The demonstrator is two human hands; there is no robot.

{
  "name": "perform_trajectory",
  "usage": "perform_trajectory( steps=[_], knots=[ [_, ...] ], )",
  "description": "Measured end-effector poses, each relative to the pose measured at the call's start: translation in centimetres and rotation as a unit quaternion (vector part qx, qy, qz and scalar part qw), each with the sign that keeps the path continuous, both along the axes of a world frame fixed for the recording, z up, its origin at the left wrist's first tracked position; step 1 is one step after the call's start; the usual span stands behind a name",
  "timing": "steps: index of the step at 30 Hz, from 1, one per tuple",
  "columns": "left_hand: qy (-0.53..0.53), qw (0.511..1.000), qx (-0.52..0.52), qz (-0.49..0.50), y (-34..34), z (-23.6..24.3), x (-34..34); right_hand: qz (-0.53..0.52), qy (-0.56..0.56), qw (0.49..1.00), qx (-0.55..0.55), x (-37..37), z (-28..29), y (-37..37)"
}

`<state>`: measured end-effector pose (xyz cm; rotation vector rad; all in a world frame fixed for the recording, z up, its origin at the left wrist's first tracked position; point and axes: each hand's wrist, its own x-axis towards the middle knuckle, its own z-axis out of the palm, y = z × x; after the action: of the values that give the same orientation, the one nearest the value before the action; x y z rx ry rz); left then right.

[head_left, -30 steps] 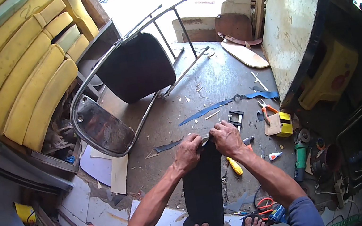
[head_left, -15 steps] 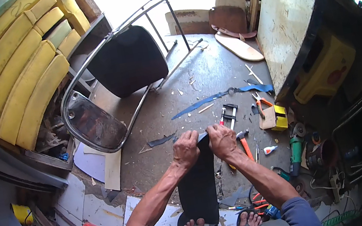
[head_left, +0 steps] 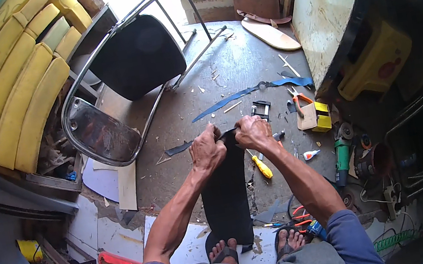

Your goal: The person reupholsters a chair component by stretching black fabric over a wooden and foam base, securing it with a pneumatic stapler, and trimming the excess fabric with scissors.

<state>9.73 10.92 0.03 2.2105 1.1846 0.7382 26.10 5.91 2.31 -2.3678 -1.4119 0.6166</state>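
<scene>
My left hand (head_left: 207, 148) and my right hand (head_left: 252, 133) pinch the far end of a broad black strip of sheet material (head_left: 225, 191), held side by side with a small gap between them. From there the strip runs back toward me, flat and fairly straight. Its near end lies by my left foot (head_left: 224, 252), and the sandal seems to rest on its edge. A yellow-handled screwdriver (head_left: 262, 166) lies on the floor beside my right forearm. Behind the right hand, a hammer (head_left: 279, 136) is partly hidden.
A metal-framed chair with a black seat (head_left: 137, 58) lies tipped at the far left, near stacked yellow cushions (head_left: 22, 102). Right of my hands are a black clamp (head_left: 260, 109), pliers (head_left: 300, 98), a yellow box (head_left: 321, 116), a glue bottle (head_left: 311, 154) and a green angle grinder (head_left: 343, 154).
The whole view has shifted, so the floor and chair sit higher in the picture. Both hands are farther from me, still on the strip. The yellow screwdriver now shows beside my right forearm.
</scene>
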Motion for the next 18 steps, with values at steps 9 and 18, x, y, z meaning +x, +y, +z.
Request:
perform_trajectory(
  steps=[9,18],
  knots=[
    [-0.115,0.914,-0.389,-0.03,3.2,-0.3,-1.7,-0.023,0.346,0.932,-0.109,2.2,2.5,1.0],
    [-0.108,0.953,-0.218,-0.181,0.2,0.1,-3.2,-0.042,0.399,0.905,-0.143,3.1,1.7,-0.7]
  ],
)
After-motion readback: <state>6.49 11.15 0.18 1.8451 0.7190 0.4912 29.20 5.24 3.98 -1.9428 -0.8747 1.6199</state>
